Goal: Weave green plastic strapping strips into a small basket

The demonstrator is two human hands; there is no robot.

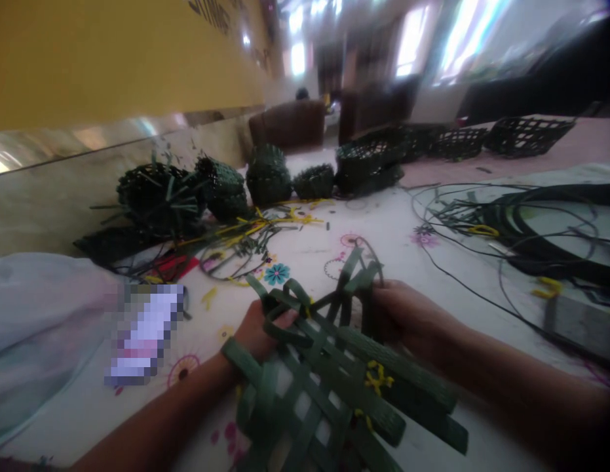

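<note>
A partly woven basket of flat dark green strips [309, 373] lies in front of me, with open square gaps in its weave. Small yellow ties [379, 378] are knotted around some of its strips, and loose strip ends stick out at the right. My left hand [263, 328] is closed on the basket's far left edge, thumb on a looped strip. At the far right edge, my right hand [400, 311] has its fingers closed around upright strips; those fingertips are partly hidden and a little blurred.
Finished-looking green baskets [268, 174] stand in a row along the back. A coil of dark strip [511, 216] lies right. Yellow and green scraps [255, 229] are scattered behind my hands. A blurred-out rectangular object [147, 334] and whitish plastic sheeting [44, 328] lie left on the flower-patterned tablecloth [206, 400].
</note>
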